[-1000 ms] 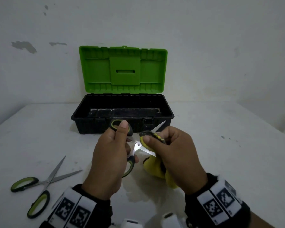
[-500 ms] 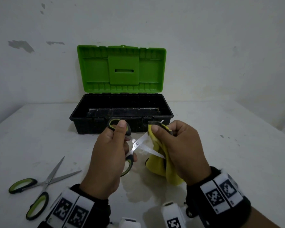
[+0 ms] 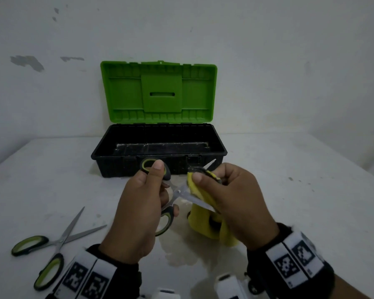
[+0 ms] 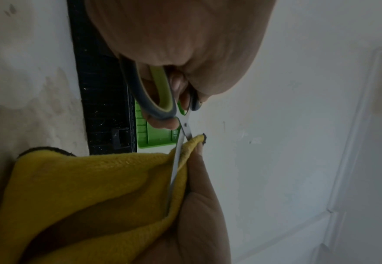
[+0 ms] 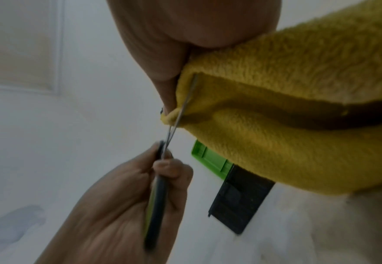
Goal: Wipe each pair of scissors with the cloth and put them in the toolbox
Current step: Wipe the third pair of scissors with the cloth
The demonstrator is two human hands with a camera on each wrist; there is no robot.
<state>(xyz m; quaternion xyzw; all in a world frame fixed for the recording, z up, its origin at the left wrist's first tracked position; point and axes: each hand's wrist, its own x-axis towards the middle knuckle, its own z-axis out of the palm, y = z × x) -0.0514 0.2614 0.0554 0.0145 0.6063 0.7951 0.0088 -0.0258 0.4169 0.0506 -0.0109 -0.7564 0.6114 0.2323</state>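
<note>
My left hand (image 3: 143, 203) grips the green-and-black handles of a pair of scissors (image 3: 177, 194) with its blades spread, held above the table in front of the toolbox (image 3: 108, 167). My right hand (image 3: 231, 201) pinches a yellow cloth (image 3: 205, 229) around the upper blade, whose tip sticks out beyond the fingers. The left wrist view shows the blade (image 4: 176, 164) running into the cloth's (image 4: 90, 192) fold. In the right wrist view the cloth (image 5: 293, 125) wraps the blade (image 5: 183, 107). The toolbox is black with its green lid (image 3: 158, 91) standing open. A second pair of scissors (image 3: 52, 247) lies spread on the table at the lower left.
The white table (image 3: 311, 190) runs to a white wall behind the toolbox. A damp-looking stain (image 3: 181, 253) marks the table below my hands. Both wrists wear bands with black-and-white markers.
My right hand has slid the cloth up along the upper blade, away from the pivot, then back down a little. The left hand keeps its hold on the handles.
</note>
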